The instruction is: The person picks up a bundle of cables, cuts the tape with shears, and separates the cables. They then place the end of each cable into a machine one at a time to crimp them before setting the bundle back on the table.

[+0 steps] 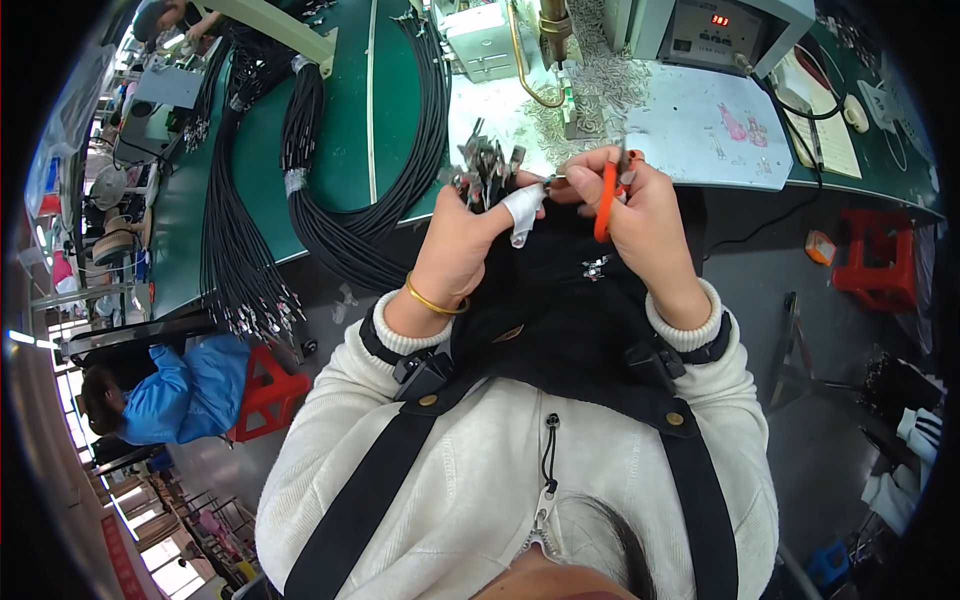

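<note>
My left hand is closed around a bunch of small metal-and-black connector ends, which fan out above its fingers. White tape wraps one of its digits. My right hand grips a hand tool with orange handles; whether it is pliers or snips I cannot tell. The fingertips of both hands nearly meet over a small metal piece, partly hidden by the fingers. A few small metal bits lie on my black apron.
Thick bundles of black cables lie on the green table and hang over its edge. Ahead stands a press-like machine amid metal scraps, beside a control box. Red stools stand right and left; a person in blue sits left.
</note>
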Demonstrator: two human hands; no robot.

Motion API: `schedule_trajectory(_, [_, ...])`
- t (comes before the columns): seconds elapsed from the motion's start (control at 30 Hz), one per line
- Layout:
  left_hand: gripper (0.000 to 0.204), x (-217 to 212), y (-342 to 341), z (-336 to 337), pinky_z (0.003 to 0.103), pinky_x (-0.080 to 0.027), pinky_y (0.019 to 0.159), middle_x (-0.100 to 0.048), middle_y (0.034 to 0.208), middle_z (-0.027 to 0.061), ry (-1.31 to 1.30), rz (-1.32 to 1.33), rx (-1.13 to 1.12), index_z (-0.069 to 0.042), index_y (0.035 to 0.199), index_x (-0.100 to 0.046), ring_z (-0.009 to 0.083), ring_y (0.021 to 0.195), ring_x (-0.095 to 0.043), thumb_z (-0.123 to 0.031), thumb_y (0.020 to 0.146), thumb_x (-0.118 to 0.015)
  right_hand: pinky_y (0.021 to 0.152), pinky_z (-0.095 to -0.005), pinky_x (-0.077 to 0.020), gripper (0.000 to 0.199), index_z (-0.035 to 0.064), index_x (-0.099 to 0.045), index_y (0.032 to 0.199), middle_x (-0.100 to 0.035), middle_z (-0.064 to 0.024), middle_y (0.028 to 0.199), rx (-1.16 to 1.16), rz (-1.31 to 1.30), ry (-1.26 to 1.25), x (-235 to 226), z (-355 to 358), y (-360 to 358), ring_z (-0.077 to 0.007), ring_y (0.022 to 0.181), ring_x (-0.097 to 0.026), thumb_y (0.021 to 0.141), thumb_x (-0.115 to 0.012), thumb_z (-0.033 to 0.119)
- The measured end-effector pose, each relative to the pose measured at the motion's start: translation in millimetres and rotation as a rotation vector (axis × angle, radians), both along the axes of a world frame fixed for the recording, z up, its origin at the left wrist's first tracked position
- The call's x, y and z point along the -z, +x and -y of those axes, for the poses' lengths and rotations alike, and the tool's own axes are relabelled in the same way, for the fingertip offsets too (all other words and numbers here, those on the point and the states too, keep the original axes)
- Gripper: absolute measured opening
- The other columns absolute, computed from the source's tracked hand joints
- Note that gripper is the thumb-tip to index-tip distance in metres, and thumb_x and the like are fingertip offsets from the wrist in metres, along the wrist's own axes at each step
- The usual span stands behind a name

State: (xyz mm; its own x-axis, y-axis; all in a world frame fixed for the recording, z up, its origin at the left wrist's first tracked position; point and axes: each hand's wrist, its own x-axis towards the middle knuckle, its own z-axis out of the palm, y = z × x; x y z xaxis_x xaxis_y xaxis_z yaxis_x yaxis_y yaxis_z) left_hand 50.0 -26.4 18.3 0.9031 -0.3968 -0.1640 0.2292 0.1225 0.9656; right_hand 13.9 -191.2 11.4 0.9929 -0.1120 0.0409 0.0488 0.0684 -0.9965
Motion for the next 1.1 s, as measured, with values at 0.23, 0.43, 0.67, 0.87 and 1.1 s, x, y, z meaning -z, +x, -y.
schedule_trajectory(0.23, [0.019, 0, 5, -4, 0.021, -0.043, 0.053, -0.06, 0.078, 0.0066, -0.065, -0.13, 0.027, 0.003, 0.091, -0.058, 0.011, 0.063, -0.056, -0.002, 0.073, -0.062, 0.051, -0.0203, -0.0411, 0.01, -0.0015, -0.057, 0.087, -0.059, -0.0026, 0.071, 0.044, 0.283, -0.316, 9, -3, 0, -0.0083, 0.059, -0.053, 0.079, -0.059, 0.004])
schedule_trajectory(0.43, [0.016, 4, -3, 3, 0.021, -0.042, 0.054, -0.06, 0.079, 0.0056, -0.017, -0.024, -0.089, 0.002, 0.087, -0.059, 0.0086, 0.063, -0.055, 0.001, 0.071, -0.063, 0.047, -0.0195, -0.0401, 0.009, -0.0013, -0.057, 0.086, -0.06, -0.0032, 0.071, 0.22, 0.653, -0.644, 15, -6, -1, -0.0089, 0.058, -0.054, 0.078, -0.057, -0.001])
schedule_trajectory(0.67, [0.012, 6, -9, 15, 0.021, -0.044, 0.059, -0.061, 0.08, 0.0041, 0.018, 0.279, -0.172, 0.003, 0.082, -0.06, 0.0081, 0.068, -0.055, 0.005, 0.07, -0.061, 0.049, -0.0181, -0.0408, 0.007, -0.0019, -0.055, 0.086, -0.06, -0.0042, 0.071, -0.077, -0.075, 0.27, 7, -10, -2, -0.009, 0.06, -0.056, 0.082, -0.054, 0.003])
schedule_trajectory(0.87, [0.016, 10, -7, 12, 0.021, -0.045, 0.059, -0.061, 0.078, 0.0035, 0.318, 0.632, -0.086, 0.003, 0.086, -0.059, 0.0087, 0.069, -0.056, 0.003, 0.071, -0.062, 0.053, -0.0168, -0.042, 0.011, -0.0007, -0.053, 0.085, -0.059, -0.0046, 0.07, 0.041, 0.138, -0.078, 13, -13, -5, -0.0092, 0.064, -0.058, 0.085, -0.052, 0.01])
schedule_trajectory(1.1, [0.014, -2, 0, 10, 0.019, -0.043, 0.056, -0.06, 0.076, 0.0029, 0.055, -0.087, -0.068, 0.002, 0.085, -0.059, 0.0082, 0.066, -0.055, -0.002, 0.072, -0.063, 0.047, -0.0193, -0.0404, 0.013, -0.0004, -0.052, 0.081, -0.057, -0.0036, 0.066, -0.079, -0.051, 0.189, 7, -3, -1, -0.0092, 0.055, -0.056, 0.081, -0.058, 0.011])
